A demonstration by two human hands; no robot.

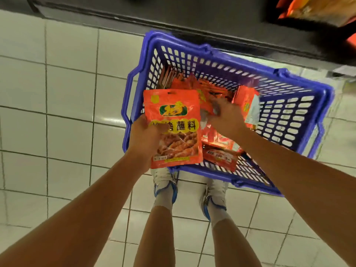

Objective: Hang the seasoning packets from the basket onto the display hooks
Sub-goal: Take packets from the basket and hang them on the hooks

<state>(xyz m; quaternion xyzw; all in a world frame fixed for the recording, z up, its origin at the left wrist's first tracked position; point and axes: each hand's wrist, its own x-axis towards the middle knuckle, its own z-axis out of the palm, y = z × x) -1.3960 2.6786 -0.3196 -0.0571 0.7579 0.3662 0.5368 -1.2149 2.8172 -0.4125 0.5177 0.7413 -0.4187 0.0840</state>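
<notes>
You are looking straight down at your own arms, legs and white trainers on a floor of pale square tiles. In front of your feet sits a blue plastic basket with slotted walls, set at an angle so one corner points toward your right foot. Your left hand grasps an orange-red seasoning packet, thumb curled across its front near the yellow band of characters, fingers behind it. The packet is held upright and facing you, over the near left part of the basket; it has a green logo, a photo of browned food on its lower half, and a small hang slot at its top edge. Your right hand reaches down into the middle of the basket among the loose packets, which lie in a jumbled red and orange heap on the basket floor. The hand is blurred, so you cannot tell whether its fingers have closed on anything or simply rest on the pile. One packet stands on edge just beside that hand, leaning toward the far right wall. Along the top of the view runs the dark base of a display shelf, and at the upper right corner some hanging orange packaging shows, out of focus.
</notes>
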